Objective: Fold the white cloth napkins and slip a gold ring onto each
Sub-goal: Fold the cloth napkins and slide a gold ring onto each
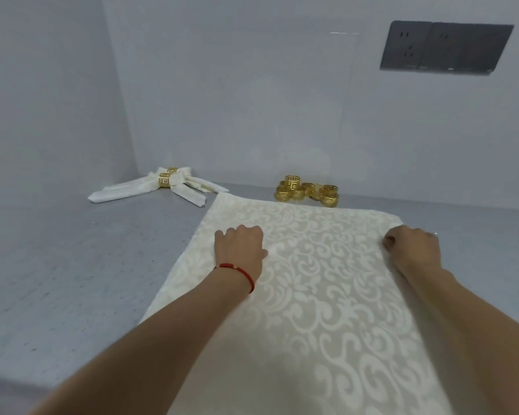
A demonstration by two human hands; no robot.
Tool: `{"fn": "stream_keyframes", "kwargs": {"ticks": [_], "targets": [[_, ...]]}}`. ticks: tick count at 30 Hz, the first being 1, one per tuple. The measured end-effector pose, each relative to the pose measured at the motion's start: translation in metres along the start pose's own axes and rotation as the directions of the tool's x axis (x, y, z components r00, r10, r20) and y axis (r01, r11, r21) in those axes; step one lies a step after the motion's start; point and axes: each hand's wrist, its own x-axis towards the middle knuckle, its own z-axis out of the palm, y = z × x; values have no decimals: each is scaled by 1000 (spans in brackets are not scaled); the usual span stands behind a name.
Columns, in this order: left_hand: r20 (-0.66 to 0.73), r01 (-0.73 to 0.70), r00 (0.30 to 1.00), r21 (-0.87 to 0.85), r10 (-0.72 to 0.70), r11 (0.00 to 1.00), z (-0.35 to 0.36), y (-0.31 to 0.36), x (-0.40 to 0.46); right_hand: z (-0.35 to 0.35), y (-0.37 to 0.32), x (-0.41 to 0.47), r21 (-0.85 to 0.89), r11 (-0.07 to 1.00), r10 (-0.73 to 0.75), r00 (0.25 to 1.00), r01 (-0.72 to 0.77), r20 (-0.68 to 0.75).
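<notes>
**A:** Centre of the grey counter: one white damask napkin spread flat, running from 12 o'clock down past the near edge of view. Both hands on it.

**B:** Grip?

**A:** Left hand at about 10 o'clock on the cloth, knuckles up, fingers curled under near the left edge; looks like it is bunching or pinching fabric, but the fingertips are hidden, so cannot tell for sure. Right hand at 2 o'clock, fingers curled at the right edge, seemingly nipping the hem. Red cord bracelet on the left wrist.

**B:** How will it handle?

**A:** Judging by the drape: light, soft, limp, no stiffness to hold a crease alone. Woven pattern probably gives some grip on the counter. Best taken at edges or corners, both sides together, so the fold lands even.

**B:** Surroundings?

**A:** Loose gold rings heaped at 12 o'clock, just beyond the napkin's far edge. Finished napkins, folded and ringed, at 11 o'clock against the wall. Dark socket panel on the wall at 1 o'clock.
</notes>
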Motion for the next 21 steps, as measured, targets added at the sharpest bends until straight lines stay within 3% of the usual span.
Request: {"fn": "stream_keyframes", "kwargs": {"ticks": [4,8,10,12,14,17,21], "targets": [[-12,10,1000,-51,-10,999,0,4,-1,-13,-9,-5,-93,994,-61,998,57,-33],[29,-44,999,31,43,999,7,2,-4,-25,-4,-12,134,987,-84,994,94,-76],[26,-63,998,77,61,995,7,5,-9,-32,8,-12,158,979,-114,989,127,-92],[4,-95,995,51,95,994,1,18,-23,-38,18,-13,153,978,-126,986,142,-107],[2,-236,972,-40,236,971,-7,42,-48,-42,26,-14,185,975,-99,988,120,-119],[33,-462,880,-171,473,870,-12,79,-95,-50,31,-17,234,971,-53,998,57,-23],[83,-478,859,-220,505,850,-15,97,-129,-63,37,-30,170,985,-51,980,18,191]]}}
